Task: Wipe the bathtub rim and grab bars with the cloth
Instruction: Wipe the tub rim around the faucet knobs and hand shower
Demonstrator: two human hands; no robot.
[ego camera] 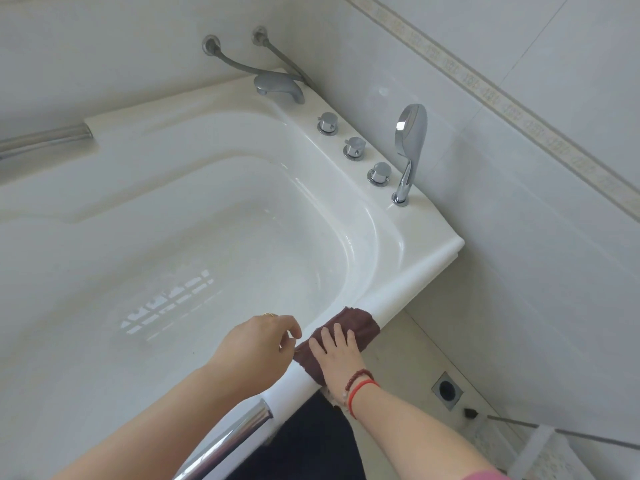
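The brown cloth point(341, 336) lies draped over the rounded front rim point(398, 292) of the white bathtub, near where the rim bends toward the corner. It looks soft, thin and light, so it should fold to the curve of the rim and slide easily on the glossy surface; pressing from above with a flat palm, as here, probably serves better than pinching an edge, since a loose cloth could bunch or slip off the outer side.

The right hand point(334, 353) rests on the cloth with fingers straight and spread, its grip open and pressing down. The left hand point(263, 344) hovers just beside the cloth's inner edge, over the tub basin, fingers loosely curled; its fingertips are close to the cloth, but whether they pinch it cannot be told.

A chrome grab bar point(228, 441) runs along the near rim below the arms, and a second grab bar point(45, 140) sits on the far side. Neither is touched now.

On the tub deck at the right stand a spout point(278, 86), three round knobs point(354, 147) and a hand shower point(410, 133). Pale wall tiles with a patterned border surround the tub, and a floor drain point(446, 389) sits in the tiled floor.
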